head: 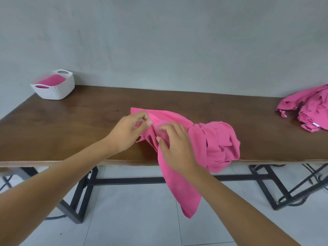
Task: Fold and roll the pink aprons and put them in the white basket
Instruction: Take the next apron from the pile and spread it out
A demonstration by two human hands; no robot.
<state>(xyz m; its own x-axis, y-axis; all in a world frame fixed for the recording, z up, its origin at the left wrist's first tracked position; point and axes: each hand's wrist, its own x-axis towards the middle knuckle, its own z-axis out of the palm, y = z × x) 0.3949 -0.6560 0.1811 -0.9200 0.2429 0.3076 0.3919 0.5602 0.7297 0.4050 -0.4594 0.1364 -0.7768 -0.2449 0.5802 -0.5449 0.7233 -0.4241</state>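
A soft, matte pink apron (213, 139) lies crumpled on the smooth dark brown wooden tabletop (79, 125). It is bunched into thick folds just right of the fingers, and one long flat panel hangs below them, over the near edge towards the pale tiled floor (134, 219).

The left hand (127, 132) reaches in from the lower left with the forearm bare. Its thumb and curled fingers (148, 123) pinch the cloth's upper left edge. The right hand (177, 146) comes in from the lower right, knuckles up. Its fingers (166, 127) are bent down onto a fold and its thumb is tucked against the cloth, so it grasps the apron too. The two hands almost touch. The right fingertips are blurred, and the fold under them is hard to make out.

Far to the left of the fingers and further back stands a white basket (58, 91), woven, with rounded corners and cut-out handles. There is pink cloth (50, 80) inside it, and its far rim is smeared by blur. Far to the right lies a loose heap of pink aprons (308, 107), cut off by the picture's edge. A black metal frame (85, 185) carries the tabletop, and a plain grey wall (159, 41) stands behind
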